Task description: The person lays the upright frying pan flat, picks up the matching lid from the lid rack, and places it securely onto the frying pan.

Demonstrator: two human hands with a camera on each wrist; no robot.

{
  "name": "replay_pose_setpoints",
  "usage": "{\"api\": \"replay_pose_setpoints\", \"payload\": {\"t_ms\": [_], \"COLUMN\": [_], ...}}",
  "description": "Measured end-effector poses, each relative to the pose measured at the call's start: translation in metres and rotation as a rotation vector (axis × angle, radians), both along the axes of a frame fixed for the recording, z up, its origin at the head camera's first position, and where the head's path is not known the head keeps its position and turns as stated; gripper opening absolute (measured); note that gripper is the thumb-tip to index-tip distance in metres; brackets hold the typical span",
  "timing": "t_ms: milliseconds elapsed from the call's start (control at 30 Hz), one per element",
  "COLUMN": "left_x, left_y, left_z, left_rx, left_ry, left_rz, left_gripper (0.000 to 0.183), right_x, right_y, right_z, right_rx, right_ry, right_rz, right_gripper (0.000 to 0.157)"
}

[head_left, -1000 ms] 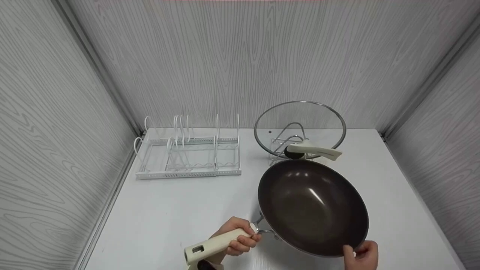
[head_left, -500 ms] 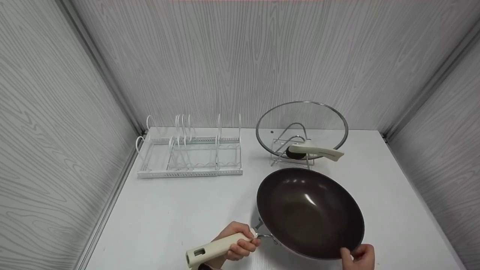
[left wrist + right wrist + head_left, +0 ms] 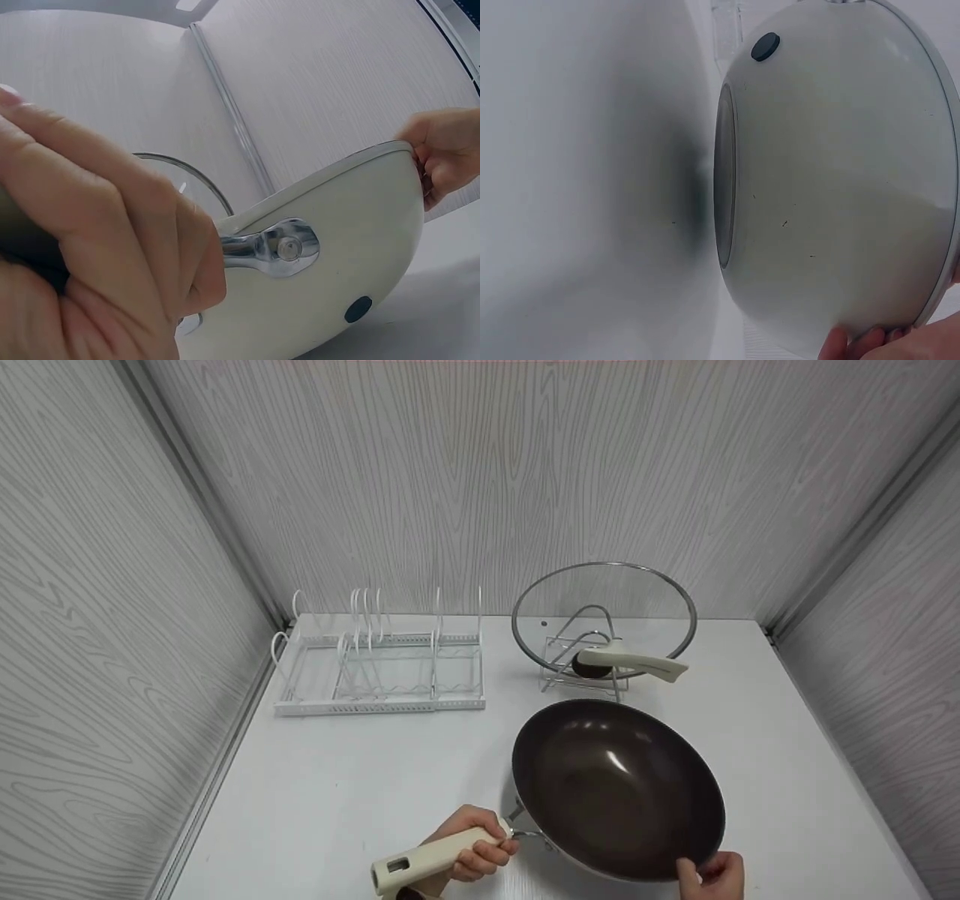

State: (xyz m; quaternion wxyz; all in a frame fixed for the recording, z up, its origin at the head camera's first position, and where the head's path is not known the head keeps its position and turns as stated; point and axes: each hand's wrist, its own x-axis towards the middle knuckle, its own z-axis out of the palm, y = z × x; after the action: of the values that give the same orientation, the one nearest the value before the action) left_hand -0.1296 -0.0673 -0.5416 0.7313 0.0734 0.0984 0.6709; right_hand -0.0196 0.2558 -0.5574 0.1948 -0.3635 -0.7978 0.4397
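Note:
A wok (image 3: 615,795) with a dark brown inside and cream outside is held tilted low over the white table, its inside showing in the head view. My left hand (image 3: 480,844) wraps around its cream handle (image 3: 431,861). At the near right rim, my right hand (image 3: 712,877) pinches the edge, thumb inside. The left wrist view shows the steel handle bracket (image 3: 289,247) riveted to the wok's wall. In the right wrist view the base (image 3: 725,176) is close to the tabletop, with a shadow beside it; whether they touch I cannot tell.
Behind the wok a glass lid (image 3: 691,619) leans in a small wire stand (image 3: 617,688), its cream handle (image 3: 637,661) facing me. A white wire rack (image 3: 382,707) stands at the back left. Grey wood-grain walls (image 3: 480,487) enclose the table.
Both hands have brought the wok slightly nearer and left, away from the lid stand, uncovering the stand's front wires. The grips are unchanged.

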Motion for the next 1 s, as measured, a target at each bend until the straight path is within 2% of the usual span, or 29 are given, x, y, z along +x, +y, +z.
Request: {"api": "replay_pose_setpoints", "payload": {"t_ms": [200, 367, 500, 667, 833, 1000], "left_x": [0.002, 0.001, 0.002, 0.002, 0.001, -0.002], "left_y": [0.001, -0.001, -0.002, -0.006, -0.011, -0.018], "left_z": [-0.003, -0.005, -0.007, -0.009, -0.015, -0.025], "left_rx": [-0.016, 0.016, 0.054, 0.046, 0.053, 0.081], "left_ry": [0.006, -0.021, 0.002, 0.092, 0.090, 0.100], "left_rz": [0.011, 0.020, 0.081, 0.176, 0.213, 0.282], "left_gripper": [0.046, 0.037, 0.026, 0.032, 0.034, 0.035], "right_x": [0.002, 0.003, 0.005, 0.007, 0.008, 0.009], "right_y": [0.000, -0.002, -0.002, -0.001, 0.000, -0.004], "right_z": [-0.002, -0.001, 0.001, 0.001, 0.000, -0.002], "right_rx": [0.014, 0.012, 0.012, -0.004, -0.026, -0.044], "right_ry": [0.000, -0.064, -0.134, -0.208, -0.247, -0.276], "right_rz": [-0.001, 0.005, 0.041, 0.112, 0.154, 0.186], "right_gripper": [0.024, 0.024, 0.026, 0.026, 0.028, 0.028]}}
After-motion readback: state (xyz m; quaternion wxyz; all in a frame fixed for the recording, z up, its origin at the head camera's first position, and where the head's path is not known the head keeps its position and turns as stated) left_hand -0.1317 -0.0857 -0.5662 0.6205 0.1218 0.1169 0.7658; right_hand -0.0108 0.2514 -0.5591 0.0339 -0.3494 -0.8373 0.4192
